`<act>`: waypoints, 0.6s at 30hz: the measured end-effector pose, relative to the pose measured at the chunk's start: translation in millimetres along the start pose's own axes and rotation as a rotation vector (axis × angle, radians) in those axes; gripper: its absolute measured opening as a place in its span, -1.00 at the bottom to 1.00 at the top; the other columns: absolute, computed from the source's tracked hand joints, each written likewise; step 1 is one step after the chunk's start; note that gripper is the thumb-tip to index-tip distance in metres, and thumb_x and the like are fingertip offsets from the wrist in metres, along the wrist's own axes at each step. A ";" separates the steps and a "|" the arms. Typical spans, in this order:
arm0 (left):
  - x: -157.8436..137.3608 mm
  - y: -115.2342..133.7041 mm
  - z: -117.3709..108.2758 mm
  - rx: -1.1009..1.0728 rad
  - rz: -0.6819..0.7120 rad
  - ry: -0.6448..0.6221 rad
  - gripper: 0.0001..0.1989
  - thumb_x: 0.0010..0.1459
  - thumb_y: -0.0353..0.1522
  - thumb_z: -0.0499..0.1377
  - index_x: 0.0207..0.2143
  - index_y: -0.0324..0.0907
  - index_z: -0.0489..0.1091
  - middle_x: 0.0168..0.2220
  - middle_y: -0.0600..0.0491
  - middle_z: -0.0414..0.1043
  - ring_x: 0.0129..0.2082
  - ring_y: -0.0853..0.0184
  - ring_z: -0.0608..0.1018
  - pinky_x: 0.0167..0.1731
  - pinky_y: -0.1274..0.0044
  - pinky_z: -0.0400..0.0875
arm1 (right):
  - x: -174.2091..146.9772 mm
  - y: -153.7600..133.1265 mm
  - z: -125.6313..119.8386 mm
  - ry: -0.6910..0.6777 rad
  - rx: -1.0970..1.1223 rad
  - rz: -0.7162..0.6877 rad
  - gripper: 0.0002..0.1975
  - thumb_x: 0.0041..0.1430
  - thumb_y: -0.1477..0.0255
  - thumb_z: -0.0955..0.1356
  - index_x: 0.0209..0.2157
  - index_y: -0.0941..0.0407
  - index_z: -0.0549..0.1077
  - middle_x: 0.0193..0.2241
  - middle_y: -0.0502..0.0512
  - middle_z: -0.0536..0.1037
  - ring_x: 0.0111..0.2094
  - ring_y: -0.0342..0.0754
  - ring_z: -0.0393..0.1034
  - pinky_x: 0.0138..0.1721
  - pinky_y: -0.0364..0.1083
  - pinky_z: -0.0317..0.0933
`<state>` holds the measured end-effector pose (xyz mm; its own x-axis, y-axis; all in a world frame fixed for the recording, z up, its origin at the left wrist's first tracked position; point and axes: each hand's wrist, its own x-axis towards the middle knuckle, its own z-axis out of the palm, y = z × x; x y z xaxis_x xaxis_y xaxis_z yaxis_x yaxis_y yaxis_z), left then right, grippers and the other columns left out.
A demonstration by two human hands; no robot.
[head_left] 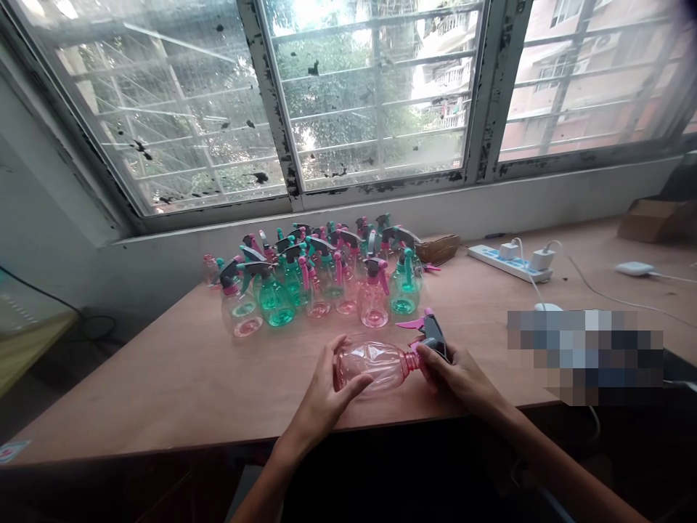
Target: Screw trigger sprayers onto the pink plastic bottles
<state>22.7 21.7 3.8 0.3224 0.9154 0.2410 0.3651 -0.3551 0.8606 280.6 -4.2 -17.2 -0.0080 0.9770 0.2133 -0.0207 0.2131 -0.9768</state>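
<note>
Head view: pink spray bottle (375, 365) lying on its side near the front edge of the wooden table (163, 378), held just above or on the surface, hard to tell which. Left hand (327, 396) cupped around the clear body, thumb over the top, fingers curled beneath. Right hand (454, 374) closed on the neck at the dark trigger head (433, 335). Looks empty, so probably light; thin plastic likely to flex and slip under squeeze. Best held at the stiffer neck and shoulder. Cluster of finished pink and teal spray bottles (321, 280) standing behind, well apart. Power strip (509, 263) to the right.
</note>
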 end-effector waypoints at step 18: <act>1.1 0.7 -0.1 -0.215 0.005 -0.071 -0.04 -0.12 -0.29 0.53 0.26 -0.08 0.11 0.25 -0.15 0.31 0.27 0.01 0.38 0.29 0.22 0.23 | -0.1 -2.7 -2.1 -0.056 0.113 0.105 -0.49 0.05 0.18 0.58 -0.12 0.15 0.38 -0.49 0.02 0.58 -0.51 -0.10 0.43 -0.46 -0.14 0.34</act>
<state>23.3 22.5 4.7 0.3871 0.8954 0.2201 0.1708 -0.3042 0.9372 282.7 -4.8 -14.6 -0.0716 0.9909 0.1142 -0.1294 0.1043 -0.9861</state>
